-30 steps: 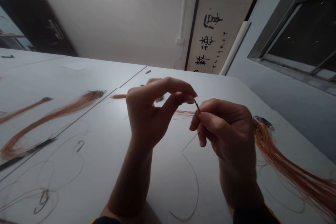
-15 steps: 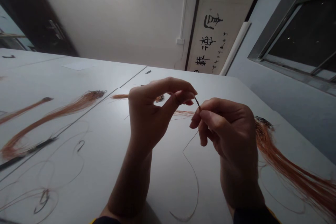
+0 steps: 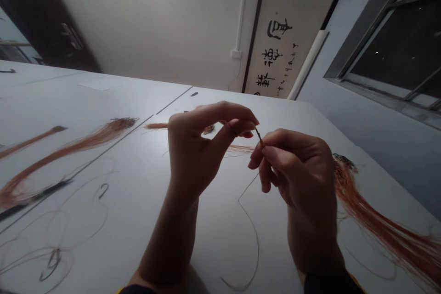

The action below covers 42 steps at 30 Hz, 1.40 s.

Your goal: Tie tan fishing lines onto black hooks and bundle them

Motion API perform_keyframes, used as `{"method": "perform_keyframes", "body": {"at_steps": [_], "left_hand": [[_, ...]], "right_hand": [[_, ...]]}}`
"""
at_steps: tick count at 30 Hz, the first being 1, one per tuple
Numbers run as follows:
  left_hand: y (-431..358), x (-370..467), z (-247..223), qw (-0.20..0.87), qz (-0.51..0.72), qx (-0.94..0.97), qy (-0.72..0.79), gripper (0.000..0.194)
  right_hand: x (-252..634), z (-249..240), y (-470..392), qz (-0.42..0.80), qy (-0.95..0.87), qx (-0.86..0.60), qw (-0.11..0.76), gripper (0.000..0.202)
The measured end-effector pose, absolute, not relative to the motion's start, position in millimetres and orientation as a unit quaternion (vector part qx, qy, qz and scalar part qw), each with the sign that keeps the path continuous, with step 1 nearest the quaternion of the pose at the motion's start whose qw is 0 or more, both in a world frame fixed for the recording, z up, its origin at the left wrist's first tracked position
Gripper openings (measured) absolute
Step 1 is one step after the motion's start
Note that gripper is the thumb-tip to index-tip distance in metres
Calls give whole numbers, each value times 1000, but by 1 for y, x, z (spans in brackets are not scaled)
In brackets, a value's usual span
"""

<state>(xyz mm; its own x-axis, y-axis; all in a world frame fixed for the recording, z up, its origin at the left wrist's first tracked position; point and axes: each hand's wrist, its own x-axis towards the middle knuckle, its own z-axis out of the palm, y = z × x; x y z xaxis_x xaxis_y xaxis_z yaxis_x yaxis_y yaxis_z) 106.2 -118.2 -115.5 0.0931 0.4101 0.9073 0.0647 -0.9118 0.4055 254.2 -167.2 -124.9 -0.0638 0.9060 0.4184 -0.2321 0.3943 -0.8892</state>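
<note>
Above the white table (image 3: 220,239), my left hand (image 3: 198,147) pinches one end of a small dark fish hook (image 3: 258,134) between thumb and forefinger. The thumb and forefinger of my right hand (image 3: 303,170) close on its lower end. Only a short piece of shank shows; the rest is covered by my fingers. A thin fishing line (image 3: 257,234) hangs below my right hand and curls toward the table's near side.
Bundles of orange-brown line tied to hooks lie left (image 3: 69,149) and right (image 3: 372,206). Another bundle (image 3: 156,126) lies partly behind my left hand. Loose hooks (image 3: 51,264) with tangled line are at lower left. A seam crosses the tabletop. A wall and window stand beyond.
Both hands keep the same pinch on the hook. The whole view has shifted very slightly, moving the table items a little to the left.
</note>
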Motion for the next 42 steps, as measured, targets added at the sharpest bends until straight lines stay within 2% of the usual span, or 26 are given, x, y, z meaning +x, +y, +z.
{"method": "perform_keyframes", "body": {"at_steps": [8,17,26,31,42], "left_hand": [[-116,107,-115,113,665,726,133,23],[-118,108,-114,102,664,728,137,18],[-116,108,-114,94,664,727,143,23],[-115,107,-115,91,670,726,126,15],[-121,107,-113,100,663,719,182,22]], "right_hand": [[253,-124,-169,465,-561,-306,612,21],[253,-123,-170,467,-560,-310,610,22],[254,-125,-169,466,-563,-309,609,20],[253,-124,-169,462,-565,-310,610,22],[254,-125,-170,463,-565,-309,610,21]]}}
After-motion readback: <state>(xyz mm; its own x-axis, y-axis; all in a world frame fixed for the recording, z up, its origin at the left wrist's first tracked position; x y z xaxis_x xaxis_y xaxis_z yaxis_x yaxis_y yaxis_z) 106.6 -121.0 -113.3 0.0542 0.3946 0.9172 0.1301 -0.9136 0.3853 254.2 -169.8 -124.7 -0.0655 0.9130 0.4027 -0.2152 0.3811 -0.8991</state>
